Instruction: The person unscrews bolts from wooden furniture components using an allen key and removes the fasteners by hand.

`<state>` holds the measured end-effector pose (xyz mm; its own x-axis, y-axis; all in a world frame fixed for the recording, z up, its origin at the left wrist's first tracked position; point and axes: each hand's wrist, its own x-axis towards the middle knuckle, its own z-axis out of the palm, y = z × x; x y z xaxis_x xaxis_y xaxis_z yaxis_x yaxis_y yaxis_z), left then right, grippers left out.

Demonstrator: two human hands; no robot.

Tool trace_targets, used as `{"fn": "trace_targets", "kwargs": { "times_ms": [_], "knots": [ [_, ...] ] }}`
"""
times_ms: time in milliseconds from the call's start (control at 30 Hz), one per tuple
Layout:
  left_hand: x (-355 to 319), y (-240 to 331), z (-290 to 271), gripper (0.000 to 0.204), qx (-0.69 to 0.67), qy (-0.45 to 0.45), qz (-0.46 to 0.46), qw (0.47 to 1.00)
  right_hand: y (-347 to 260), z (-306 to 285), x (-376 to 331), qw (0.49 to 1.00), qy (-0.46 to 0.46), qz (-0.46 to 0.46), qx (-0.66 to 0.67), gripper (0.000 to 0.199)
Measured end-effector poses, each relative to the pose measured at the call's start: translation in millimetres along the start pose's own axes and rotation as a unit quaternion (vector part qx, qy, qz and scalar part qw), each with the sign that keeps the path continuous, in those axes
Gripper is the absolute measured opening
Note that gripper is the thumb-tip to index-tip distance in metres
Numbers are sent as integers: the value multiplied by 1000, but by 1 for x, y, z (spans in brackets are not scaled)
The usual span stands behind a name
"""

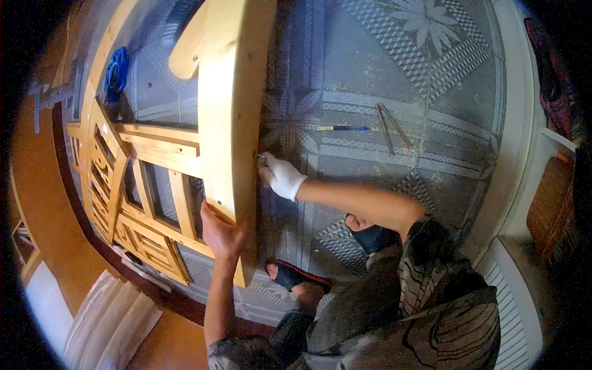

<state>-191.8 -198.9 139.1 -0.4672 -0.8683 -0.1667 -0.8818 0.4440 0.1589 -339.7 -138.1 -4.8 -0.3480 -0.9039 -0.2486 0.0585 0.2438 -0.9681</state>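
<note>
A thick, pale wooden beam [217, 123] runs from the top of the view down to my knees. It is the near side of a slatted wooden frame. My bare left hand [223, 231] grips the beam close to its lower end, thumb on the upper face by a small hole. In a white glove, my right hand [282, 177] is at the beam's right side face. Its fingertips pinch something small, apparently metal, against the wood; its kind is too small and half hidden to make out.
On the patterned grey floor covering [394, 74] lie a marker-like tool [341, 128] and a thin V-shaped object [393, 129], with scattered wood crumbs. A blue bundle [115, 74] lies beyond the beam. Slatted wooden panels [151, 240] spread left. My sandalled feet are below.
</note>
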Motion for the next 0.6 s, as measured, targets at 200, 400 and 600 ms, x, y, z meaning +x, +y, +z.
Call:
{"fn": "trace_targets", "kwargs": {
  "times_ms": [200,400,600],
  "knots": [
    [9,2,-42,91,37,-51,17,998,-2,-22,14,983,-61,-140,-105,32],
    [12,10,-41,89,63,-74,-22,995,-22,-80,66,829,-231,-348,-371,31],
    [17,10,-38,86,74,-81,-19,994,-92,-112,91,741,-301,-212,-561,27]
  ]
}}
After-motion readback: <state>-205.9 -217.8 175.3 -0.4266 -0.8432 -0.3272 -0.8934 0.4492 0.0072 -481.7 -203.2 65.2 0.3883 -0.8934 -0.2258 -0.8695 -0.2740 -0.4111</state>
